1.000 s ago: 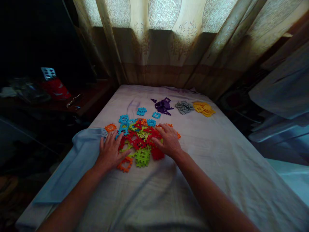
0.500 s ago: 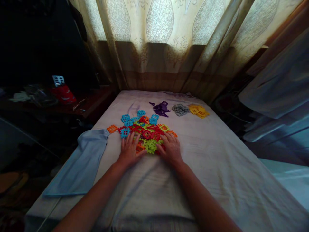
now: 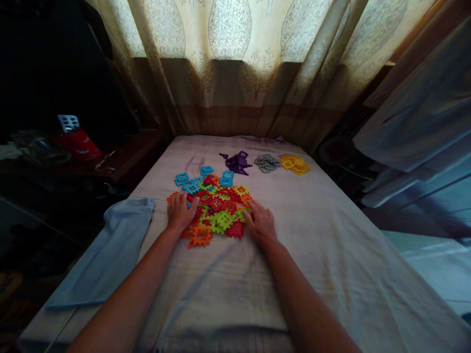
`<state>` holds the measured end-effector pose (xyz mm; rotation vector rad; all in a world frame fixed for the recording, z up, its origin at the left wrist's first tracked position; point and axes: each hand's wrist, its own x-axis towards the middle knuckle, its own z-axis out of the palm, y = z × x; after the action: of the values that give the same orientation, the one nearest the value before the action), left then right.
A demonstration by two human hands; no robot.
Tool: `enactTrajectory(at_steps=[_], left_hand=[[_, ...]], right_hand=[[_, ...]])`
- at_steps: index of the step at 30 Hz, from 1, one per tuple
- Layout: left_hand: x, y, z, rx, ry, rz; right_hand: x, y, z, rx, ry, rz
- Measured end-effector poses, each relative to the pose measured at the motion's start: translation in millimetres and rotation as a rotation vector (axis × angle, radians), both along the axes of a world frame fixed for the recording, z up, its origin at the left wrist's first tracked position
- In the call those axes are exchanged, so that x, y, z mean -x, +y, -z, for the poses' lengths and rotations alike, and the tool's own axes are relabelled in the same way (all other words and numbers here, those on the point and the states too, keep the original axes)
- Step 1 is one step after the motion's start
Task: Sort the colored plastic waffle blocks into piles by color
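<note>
A mixed heap of flat, notched plastic building pieces lies between my hands, with red pieces, lime-green pieces and orange pieces. Light-blue pieces sit along its far side. My left hand rests open on the heap's left edge, partly covering an orange piece and a blue one. At the right edge, my right hand lies open with its fingertips touching the pieces. Neither hand grips a piece.
Sorted piles stand farther back on the sheet: purple pieces, grey pieces and yellow pieces. A light-blue cloth bag lies at the left. Curtains hang behind, and a dark side table stands at left.
My left hand has moved left and my right hand slightly outward, so they are farther apart. Orange pieces at the heap's near side are now uncovered. The view has shifted a little.
</note>
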<state>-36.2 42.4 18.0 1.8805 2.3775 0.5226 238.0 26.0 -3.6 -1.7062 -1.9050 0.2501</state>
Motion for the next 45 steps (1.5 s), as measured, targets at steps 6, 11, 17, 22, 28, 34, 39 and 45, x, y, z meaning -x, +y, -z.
enactTrajectory(at_steps=[6, 11, 17, 22, 28, 34, 39, 45], left_hand=[[-38.9, -59.5, 1.1, -0.105, 0.026, 0.25], [-62.7, -73.4, -7.9, -0.03, 0.165, 0.499], [-58.6, -53.3, -8.4, -0.147, 0.122, 0.384], [-30.6, -54.7, -7.2, -0.26, -0.053, 0.267], [1.1, -45.4, -5.1, -0.327, -0.331, 0.086], [0.7, -44.8, -8.9, -0.299, -0.457, -0.017], [-0.4, -43.4, -8.1, -0.308, -0.47, -0.014], [1.1, -38.3, 0.3, -0.403, -0.513, 0.015]], right_hand=[[-25.0, 10.3, -2.3, -0.055, 0.218, 0.016], [-29.0, 4.6, -3.9, -0.031, 0.177, -0.066], [-22.6, 0.4, -4.8, -0.068, 0.17, -0.053], [-35.9, 4.9, -6.3, -0.003, 0.262, 0.112], [-56.1, 11.1, -9.3, 0.047, 0.286, 0.313], [-60.6, 9.0, -14.1, 0.089, 0.169, 0.304], [-50.9, 1.3, -20.3, 0.074, -0.112, 0.13], [-60.1, 10.7, -9.4, 0.003, -0.096, 0.186]])
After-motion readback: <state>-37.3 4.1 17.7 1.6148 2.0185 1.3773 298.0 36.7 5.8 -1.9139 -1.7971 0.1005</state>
